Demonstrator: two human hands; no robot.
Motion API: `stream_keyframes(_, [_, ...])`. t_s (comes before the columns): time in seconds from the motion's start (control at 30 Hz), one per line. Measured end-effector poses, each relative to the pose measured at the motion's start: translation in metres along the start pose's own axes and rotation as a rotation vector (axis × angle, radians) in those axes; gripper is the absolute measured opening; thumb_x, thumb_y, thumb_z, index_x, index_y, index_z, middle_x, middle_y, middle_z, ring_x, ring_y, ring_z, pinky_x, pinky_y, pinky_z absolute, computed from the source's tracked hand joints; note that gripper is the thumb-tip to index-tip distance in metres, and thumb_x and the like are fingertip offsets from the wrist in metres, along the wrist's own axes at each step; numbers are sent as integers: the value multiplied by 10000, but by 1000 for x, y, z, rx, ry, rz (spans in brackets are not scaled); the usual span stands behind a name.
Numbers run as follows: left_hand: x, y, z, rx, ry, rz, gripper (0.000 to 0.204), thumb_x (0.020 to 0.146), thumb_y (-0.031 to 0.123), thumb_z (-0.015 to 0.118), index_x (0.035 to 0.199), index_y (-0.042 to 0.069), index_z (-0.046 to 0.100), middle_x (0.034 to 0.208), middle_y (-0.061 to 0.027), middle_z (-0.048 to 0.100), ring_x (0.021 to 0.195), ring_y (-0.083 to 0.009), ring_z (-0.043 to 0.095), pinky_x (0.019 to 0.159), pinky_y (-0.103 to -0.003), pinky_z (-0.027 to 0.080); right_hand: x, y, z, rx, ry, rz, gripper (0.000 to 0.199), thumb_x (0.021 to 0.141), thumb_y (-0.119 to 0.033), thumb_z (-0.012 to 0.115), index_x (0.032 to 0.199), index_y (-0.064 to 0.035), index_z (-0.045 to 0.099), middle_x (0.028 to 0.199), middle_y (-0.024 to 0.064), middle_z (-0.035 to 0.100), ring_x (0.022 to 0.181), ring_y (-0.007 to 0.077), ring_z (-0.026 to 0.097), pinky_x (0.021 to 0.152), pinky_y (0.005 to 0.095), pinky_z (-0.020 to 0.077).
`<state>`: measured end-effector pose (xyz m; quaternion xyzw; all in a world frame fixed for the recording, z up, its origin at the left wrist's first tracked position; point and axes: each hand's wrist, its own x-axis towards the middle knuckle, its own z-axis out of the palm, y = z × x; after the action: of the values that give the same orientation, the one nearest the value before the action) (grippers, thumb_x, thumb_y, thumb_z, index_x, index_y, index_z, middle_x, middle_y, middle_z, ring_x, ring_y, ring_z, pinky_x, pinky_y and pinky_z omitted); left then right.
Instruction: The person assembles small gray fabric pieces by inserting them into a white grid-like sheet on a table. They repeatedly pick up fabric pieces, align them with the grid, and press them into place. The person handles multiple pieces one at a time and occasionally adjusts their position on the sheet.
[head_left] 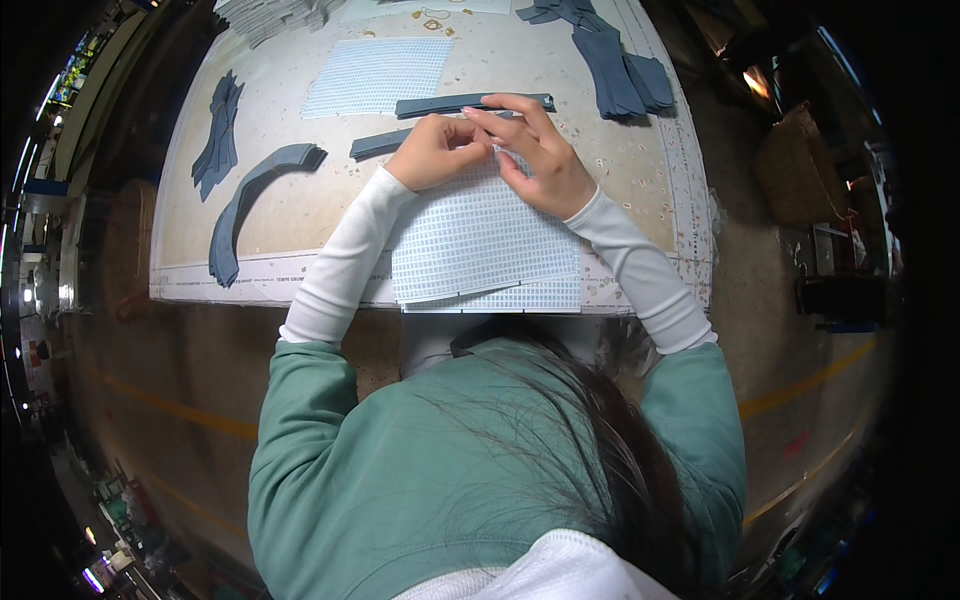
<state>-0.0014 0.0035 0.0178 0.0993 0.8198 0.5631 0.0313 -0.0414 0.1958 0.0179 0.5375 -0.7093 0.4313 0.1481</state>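
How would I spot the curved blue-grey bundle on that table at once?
Start at the big pale table and go to its left side, near the front corner. There, well to the left of the person's left hand, lies a long blue-grey bundle. Its single sweeping bend sets it apart from the straighter bundle just beyond it.

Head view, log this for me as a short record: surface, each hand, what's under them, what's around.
Surface: pale worktable
Left hand: fingers bent, tips meeting the other hand's
Right hand: fingers partly spread; anything between the tips is too small to tell
Beneath hands: overlapping blue-printed label sheets, reaching the near edge
Just beyond hands: two bundles of blue-grey fabric strips
Left side: curved fabric bundle, smaller stack
Far side: another label sheet
Far right: fabric pile
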Motion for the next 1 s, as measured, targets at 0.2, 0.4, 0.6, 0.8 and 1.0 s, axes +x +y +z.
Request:
stream_keyframes(0.2, [2,-5,-1,-58,-39,23,187,842,152,645,869,-30,682,760,-17,660,729,-62,576,693,-233,487,0,-1,1,80,78,94,670,751,109,617,1342,-176,484,1234,110,480,958,230,652,786,290,587])
stream_keyframes(0.4, [7,0,-1,335,-34,151,145,834,130,661,920,19,696,836,-48,663,727,-107,602,671,-232,496,4,13,-10,475,232,500,486,767,39,662,1225,-103,582,1114,90,565,937,184,661,795,285,573])
stream_keyframes(0.6, [36,4,-13,504,71,286,202,779,192,734,931,64,693,858,-75,644,702,-161,610,657,-271,511,9,56,-19,-96,12,457,83,779,-151,719,836,-91,713,832,18,642,809,135,629,651,277,496])
stream_keyframes(0.8, [38,-10,-10,550,73,317,258,756,226,766,943,68,683,820,-62,647,694,-160,609,645,-268,513,4,63,-9,-179,-11,338,67,764,-149,722,795,-94,701,867,4,601,870,161,574,701,287,488])
stream_keyframes(1.0, [37,-14,-9,564,91,364,227,768,182,764,949,62,697,803,-59,647,642,-143,573,598,-252,490,10,56,-9,-286,-88,409,56,762,-157,726,773,-103,719,876,27,596,936,199,559,795,323,492])
